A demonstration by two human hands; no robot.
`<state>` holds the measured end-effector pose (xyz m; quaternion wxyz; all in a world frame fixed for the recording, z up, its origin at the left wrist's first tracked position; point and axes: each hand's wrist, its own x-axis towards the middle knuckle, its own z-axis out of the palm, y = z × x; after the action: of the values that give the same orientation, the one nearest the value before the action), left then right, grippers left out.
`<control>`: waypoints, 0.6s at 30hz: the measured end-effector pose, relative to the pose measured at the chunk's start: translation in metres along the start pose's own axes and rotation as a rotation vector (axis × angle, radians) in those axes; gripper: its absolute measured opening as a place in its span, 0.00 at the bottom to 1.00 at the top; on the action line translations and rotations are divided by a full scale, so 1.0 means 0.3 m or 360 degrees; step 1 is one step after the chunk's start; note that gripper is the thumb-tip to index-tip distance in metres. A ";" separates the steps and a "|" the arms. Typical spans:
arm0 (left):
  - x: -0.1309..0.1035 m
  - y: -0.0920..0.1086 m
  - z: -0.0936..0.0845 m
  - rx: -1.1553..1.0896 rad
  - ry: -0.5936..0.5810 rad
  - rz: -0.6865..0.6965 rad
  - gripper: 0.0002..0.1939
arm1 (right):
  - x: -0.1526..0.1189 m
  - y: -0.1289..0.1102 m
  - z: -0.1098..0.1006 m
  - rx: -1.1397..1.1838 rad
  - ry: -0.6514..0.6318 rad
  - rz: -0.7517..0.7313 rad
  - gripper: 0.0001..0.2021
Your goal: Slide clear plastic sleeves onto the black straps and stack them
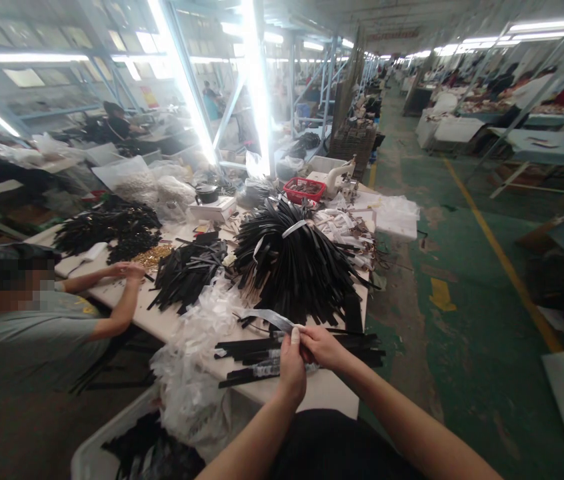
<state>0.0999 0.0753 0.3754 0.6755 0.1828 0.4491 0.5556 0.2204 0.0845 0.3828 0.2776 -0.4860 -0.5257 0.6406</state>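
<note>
Both hands meet over the near edge of the table (332,393). My left hand (292,363) is closed on a dark, shiny flat strap (272,319), whose free end points up and to the left. Pressed against it, my right hand (323,347) pinches the same strap at its near end. A pale wrap covers one left fingertip. Beneath the hands lie several bundles of black straps (249,351), some wrapped in clear plastic. Just beyond stands a large sheaf of black straps (297,260), tied with a white band (295,229).
To the left, a co-worker (22,320) handles something small near gold-coloured pieces (155,255). Crumpled clear plastic bags (192,367) hang over the table edge above a white bin (85,453). A red basket (305,190) stands farther back. A green-floored aisle (412,373) runs along the right.
</note>
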 end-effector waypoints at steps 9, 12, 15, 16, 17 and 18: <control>0.006 -0.010 -0.022 -0.0025 0.0079 0.0021 0.18 | -0.013 0.024 -0.001 -0.0023 -0.0039 0.0053 0.16; 0.010 -0.016 -0.030 -0.0137 -0.0026 -0.0211 0.15 | -0.006 0.039 0.004 -0.0037 -0.0011 0.0055 0.15; 0.049 0.015 -0.030 -0.0348 0.0018 -0.0390 0.13 | -0.007 0.053 0.018 -0.0067 0.0001 0.0123 0.16; 0.056 0.015 -0.027 -0.0358 0.0088 -0.0372 0.13 | -0.007 0.054 0.026 -0.0079 0.0018 0.0144 0.16; 0.055 0.004 -0.022 -0.0318 0.0170 -0.0314 0.12 | -0.008 0.053 0.034 -0.0091 0.0043 0.0157 0.16; 0.047 -0.016 -0.017 -0.0245 0.0251 -0.0235 0.12 | -0.009 0.049 0.042 -0.0100 0.0072 0.0162 0.17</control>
<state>0.0982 0.0852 0.3634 0.6892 0.0526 0.4689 0.5499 0.2120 0.0728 0.3695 0.2411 -0.5348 -0.5138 0.6260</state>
